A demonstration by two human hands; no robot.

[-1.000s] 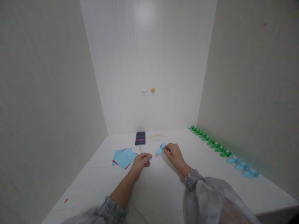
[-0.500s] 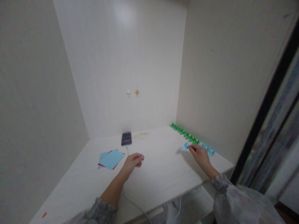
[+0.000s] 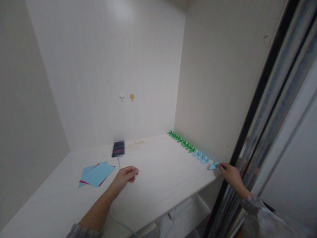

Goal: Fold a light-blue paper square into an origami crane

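Observation:
My right hand (image 3: 229, 172) pinches a small folded light-blue paper figure (image 3: 213, 165) at the near end of a row along the right wall. That row holds several green folded figures (image 3: 180, 140) and a few light-blue ones (image 3: 201, 156). My left hand (image 3: 126, 174) rests on the white tabletop (image 3: 158, 178) with its fingers loosely curled and nothing visible in them; a ring shows on one finger. A stack of light-blue and red paper sheets (image 3: 97, 174) lies to its left.
A dark phone (image 3: 118, 148) lies near the back wall, its white cable (image 3: 119, 221) running toward me under my left arm. Two small round hooks (image 3: 126, 96) sit on the back wall. A dark vertical frame (image 3: 250, 132) stands at the table's right end.
My right hand carried the light-blue figure from the table's middle to the near end of the row by the right wall. The view swung right. My left hand stayed put.

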